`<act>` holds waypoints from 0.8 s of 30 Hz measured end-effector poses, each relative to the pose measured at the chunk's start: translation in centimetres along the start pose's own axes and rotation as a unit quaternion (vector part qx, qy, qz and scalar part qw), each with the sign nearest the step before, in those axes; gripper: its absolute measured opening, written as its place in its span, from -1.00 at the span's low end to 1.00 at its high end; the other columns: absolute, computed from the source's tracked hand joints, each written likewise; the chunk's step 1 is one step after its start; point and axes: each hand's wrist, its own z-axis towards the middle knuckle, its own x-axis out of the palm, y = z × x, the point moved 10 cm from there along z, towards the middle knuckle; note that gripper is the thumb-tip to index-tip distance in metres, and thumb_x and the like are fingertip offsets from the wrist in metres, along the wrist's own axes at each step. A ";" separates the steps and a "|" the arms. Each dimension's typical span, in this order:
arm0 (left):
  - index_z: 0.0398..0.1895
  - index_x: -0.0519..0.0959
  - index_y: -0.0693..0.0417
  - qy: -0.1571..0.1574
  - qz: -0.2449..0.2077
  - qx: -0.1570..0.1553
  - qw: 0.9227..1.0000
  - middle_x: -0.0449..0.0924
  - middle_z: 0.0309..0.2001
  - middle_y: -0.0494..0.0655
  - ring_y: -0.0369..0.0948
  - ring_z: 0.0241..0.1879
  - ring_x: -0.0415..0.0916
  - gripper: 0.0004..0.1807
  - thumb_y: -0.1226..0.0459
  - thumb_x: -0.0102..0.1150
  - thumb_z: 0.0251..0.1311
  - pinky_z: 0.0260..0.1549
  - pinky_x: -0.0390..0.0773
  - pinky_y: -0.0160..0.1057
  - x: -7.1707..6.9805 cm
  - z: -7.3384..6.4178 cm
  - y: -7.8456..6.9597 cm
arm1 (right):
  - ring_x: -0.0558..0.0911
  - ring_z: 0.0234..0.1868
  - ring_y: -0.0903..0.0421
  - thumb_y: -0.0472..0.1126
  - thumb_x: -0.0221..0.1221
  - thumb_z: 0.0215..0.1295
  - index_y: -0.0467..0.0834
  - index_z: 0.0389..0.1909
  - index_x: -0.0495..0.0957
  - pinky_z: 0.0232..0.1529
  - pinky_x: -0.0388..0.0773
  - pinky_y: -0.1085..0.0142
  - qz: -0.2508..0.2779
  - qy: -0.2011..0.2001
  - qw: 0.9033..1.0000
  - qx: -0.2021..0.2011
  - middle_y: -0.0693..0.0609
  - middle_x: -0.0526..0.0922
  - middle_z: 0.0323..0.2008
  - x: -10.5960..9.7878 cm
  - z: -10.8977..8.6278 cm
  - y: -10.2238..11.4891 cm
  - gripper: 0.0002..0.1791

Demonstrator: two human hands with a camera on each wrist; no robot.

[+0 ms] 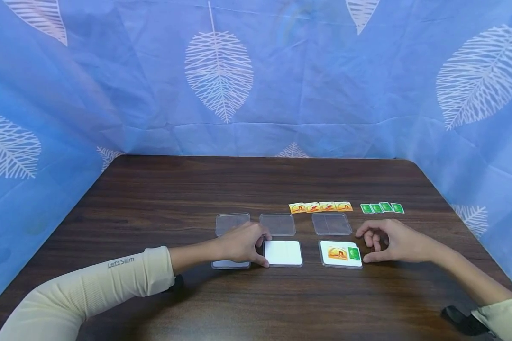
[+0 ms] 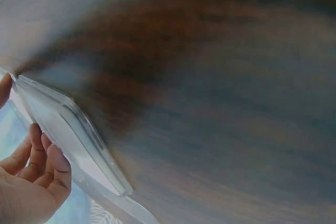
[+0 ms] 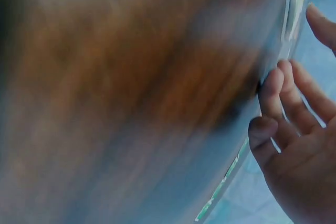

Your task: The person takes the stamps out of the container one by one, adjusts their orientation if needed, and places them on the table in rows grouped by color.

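My left hand (image 1: 241,241) reaches over the left clear case (image 1: 231,264), hiding much of it. Its thumb and forefinger are spread, with their tips right at the left edge of the middle case (image 1: 283,253), which holds blank white cards. To the right, a third case (image 1: 340,255) holds a white card bearing an orange-and-yellow sticker (image 1: 337,253) and a green sticker (image 1: 354,253). Beside that case, my right hand (image 1: 392,241) has its thumb tip near the right edge and its other fingers loosely bent, with nothing between them.
Behind the cases lie three clear lids, left (image 1: 230,222), middle (image 1: 278,224) and right (image 1: 331,223). Farther back are a row of orange-and-yellow stickers (image 1: 320,207) and a row of green stickers (image 1: 381,208). Blue leaf-patterned cloth (image 1: 256,94) surrounds the dark wooden table (image 1: 196,184).
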 end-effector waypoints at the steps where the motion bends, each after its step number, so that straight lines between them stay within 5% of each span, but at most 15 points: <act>1: 0.04 0.67 0.20 -0.001 0.001 0.000 1.000 0.46 -0.39 -0.18 -0.29 -0.45 0.34 -0.43 0.16 0.67 -0.02 -0.52 0.31 -0.36 0.0 0.0 0.0 | 0.46 -0.48 0.15 -0.27 0.52 0.15 -0.30 0.01 0.57 -0.50 0.40 0.32 -0.012 -0.008 1.000 0.006 0.13 0.51 -0.41 0.0 -0.1 0.0 -0.54; 15: 0.03 0.68 0.21 -0.009 0.012 0.015 1.000 0.49 -0.37 -0.18 -0.29 -0.42 0.38 -0.43 0.14 0.67 -0.02 -0.50 0.36 -0.31 -0.1 -0.1 -0.3 | 0.31 -0.46 0.33 -0.06 0.64 -0.03 -0.24 0.02 0.61 -0.47 0.24 0.33 -0.083 -0.049 0.995 0.018 0.23 0.43 -0.39 1.2 -0.1 0.7 -0.36; 24: 0.03 0.68 0.22 -0.010 0.013 0.017 1.000 0.50 -0.36 -0.17 -0.28 -0.39 0.39 -0.42 0.14 0.68 -0.03 -0.47 0.40 -0.30 -0.1 0.0 -0.4 | 0.33 -0.48 0.26 -0.06 0.63 -0.01 -0.21 0.01 0.61 -0.46 0.24 0.33 -0.073 -0.048 0.995 0.043 0.21 0.44 -0.39 1.4 -0.2 0.4 -0.39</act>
